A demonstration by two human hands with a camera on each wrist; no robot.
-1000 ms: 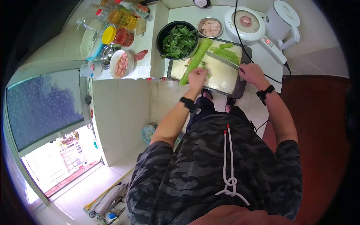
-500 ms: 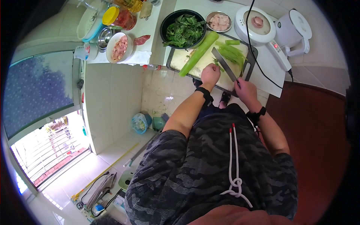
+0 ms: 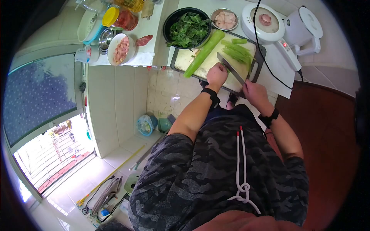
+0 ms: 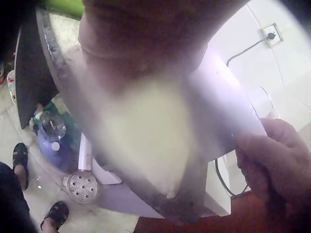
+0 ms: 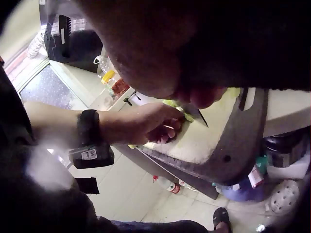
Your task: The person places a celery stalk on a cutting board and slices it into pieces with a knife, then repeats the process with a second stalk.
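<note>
Knife (image 3: 231,69) in the head view points toward eleven o'clock, the right hand's (image 3: 254,93) fingers wrapped round its handle, likely for firm control. Left hand (image 3: 217,74) sits at the blade's nine o'clock. On the cutting board (image 3: 233,83), the green stalk (image 3: 204,54) lies at ten o'clock and cut green lengths (image 3: 237,52) at two, seemingly apart to leave working room. The left wrist view adds a wall socket (image 4: 272,35) at two o'clock, but cannot tell me the left fingertips' state. The right wrist view shows those fingers curled, pinching a green piece (image 5: 186,116) just beside the blade, presumably steadying it.
</note>
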